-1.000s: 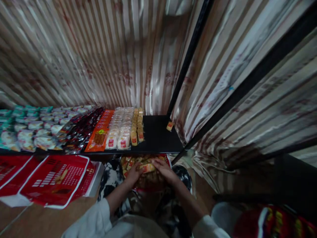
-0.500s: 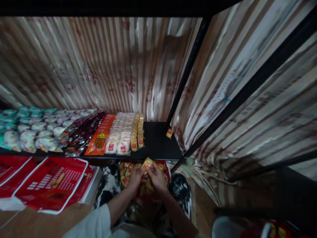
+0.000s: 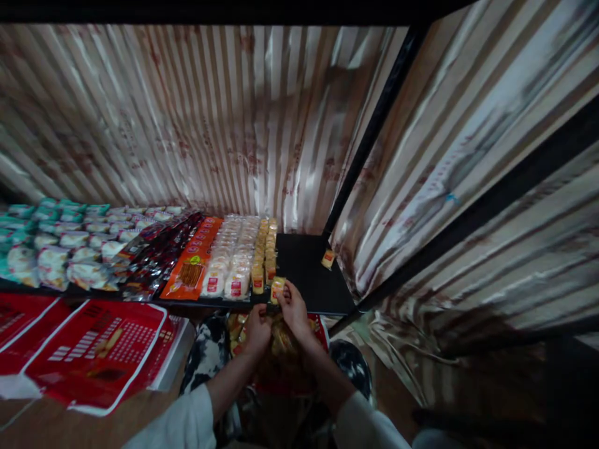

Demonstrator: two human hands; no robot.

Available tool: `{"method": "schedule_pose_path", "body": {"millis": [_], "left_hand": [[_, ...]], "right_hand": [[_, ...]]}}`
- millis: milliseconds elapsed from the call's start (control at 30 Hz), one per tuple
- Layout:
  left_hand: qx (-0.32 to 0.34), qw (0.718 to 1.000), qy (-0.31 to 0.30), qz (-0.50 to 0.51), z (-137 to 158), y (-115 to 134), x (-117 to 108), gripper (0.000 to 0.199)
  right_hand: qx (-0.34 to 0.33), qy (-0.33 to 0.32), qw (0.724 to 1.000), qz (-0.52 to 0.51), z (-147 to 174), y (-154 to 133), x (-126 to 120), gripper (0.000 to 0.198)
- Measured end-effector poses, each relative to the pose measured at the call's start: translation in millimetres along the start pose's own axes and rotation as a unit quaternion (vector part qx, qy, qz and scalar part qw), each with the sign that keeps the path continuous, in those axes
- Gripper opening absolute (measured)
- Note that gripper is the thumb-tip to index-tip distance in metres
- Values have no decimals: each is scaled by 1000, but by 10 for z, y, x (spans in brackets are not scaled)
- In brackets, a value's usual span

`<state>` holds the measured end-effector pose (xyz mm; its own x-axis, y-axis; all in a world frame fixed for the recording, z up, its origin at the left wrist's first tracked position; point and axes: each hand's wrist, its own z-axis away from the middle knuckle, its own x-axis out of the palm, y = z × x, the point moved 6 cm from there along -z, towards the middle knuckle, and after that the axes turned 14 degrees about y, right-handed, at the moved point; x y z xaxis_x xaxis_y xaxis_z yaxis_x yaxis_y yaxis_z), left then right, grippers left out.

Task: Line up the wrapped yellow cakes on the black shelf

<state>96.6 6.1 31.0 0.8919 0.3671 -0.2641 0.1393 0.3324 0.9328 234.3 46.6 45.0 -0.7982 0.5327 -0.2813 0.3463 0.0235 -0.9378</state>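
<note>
My right hand point(image 3: 294, 307) pinches a small yellow snack packet point(image 3: 277, 289) with a red label, at the front edge of the black shelf point(image 3: 304, 265). The packet is just right of the front end of two rows of matching yellow packets point(image 3: 258, 279). My left hand point(image 3: 258, 328) is lower and to the left, fingers closed together near the shelf edge; what they hold, if anything, cannot be made out. Below both hands, between my knees, lies a red bag point(image 3: 324, 333) of more yellow packets, partly covered by my forearms.
White round snack packs point(image 3: 238, 284), an orange bag point(image 3: 188, 269), dark shiny packs point(image 3: 152, 265) and white-and-green packs point(image 3: 53, 262) fill the shelf leftward. One yellow packet point(image 3: 328, 259) lies by the black post point(image 3: 355, 162). Red printed bags point(image 3: 98, 355) lie at lower left.
My right hand has moved up with the yellow packet, from above the bag to the shelf's front edge. My left hand has come apart from the right. The view has shifted slightly.
</note>
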Motion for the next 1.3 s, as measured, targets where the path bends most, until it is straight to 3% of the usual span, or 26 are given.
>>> {"method": "schedule_pose_path", "body": {"millis": [133,367,533,733,900,1100,1300], "left_hand": [[33,999,25,-18,-95,98,-13,29],[93,994,52,-33,-253,217,-6,31],[111,992,51,-27,-328,211,-2,30],[134,989,41,-47,-304,262,-19,32],[174,978,91,-67,-278,331,-134,32],[206,970,95,-90,-259,277,-169,38],[234,965,82,-83,-189,271,-154,38]], "right_hand": [[-18,18,999,28,-132,-47,83,40],[-34,-16,996,86,-225,-106,218,41],[-32,-16,998,56,-193,-84,278,46],[-42,8,998,44,-137,-3,237,48],[-40,-5,995,90,-128,16,247,52],[-76,-29,992,101,-116,-26,344,52],[-134,14,979,152,-68,-28,385,46]]}}
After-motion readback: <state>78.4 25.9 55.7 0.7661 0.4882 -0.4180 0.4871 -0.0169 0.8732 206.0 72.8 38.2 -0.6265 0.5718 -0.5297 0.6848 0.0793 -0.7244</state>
